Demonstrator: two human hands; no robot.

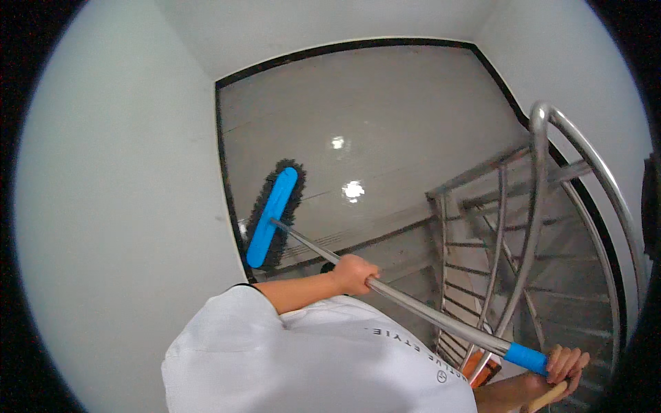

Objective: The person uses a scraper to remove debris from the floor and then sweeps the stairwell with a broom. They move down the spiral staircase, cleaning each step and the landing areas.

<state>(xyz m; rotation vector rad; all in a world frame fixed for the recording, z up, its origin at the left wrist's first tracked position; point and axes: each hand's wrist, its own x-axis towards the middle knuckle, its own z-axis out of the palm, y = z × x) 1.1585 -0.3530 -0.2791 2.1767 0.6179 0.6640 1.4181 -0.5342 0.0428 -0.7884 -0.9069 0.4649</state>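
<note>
A dust mop with a blue head plate (272, 217) and a dark, shaggy fringe (297, 199) rests on the tiled floor near the left wall. Its metal pole (434, 314) slants down to the right across my body. Partway along the pole, my left hand (355, 273) is wrapped around the shaft. At the far lower right, my right hand (567, 365) closes on the pole's end, by the blue grip (525, 358). A pale yellow-brown handle-like piece (546, 397) shows beneath that hand; whether it is held too, I cannot tell.
Black skirting (341, 47) borders the grey landing floor (382, 103). A white wall (124, 170) stands close on the left. Steps lead down near my body, and a bent stainless-steel railing (534, 206) guards the stairwell at right. Something orange (480, 367) lies behind the railing.
</note>
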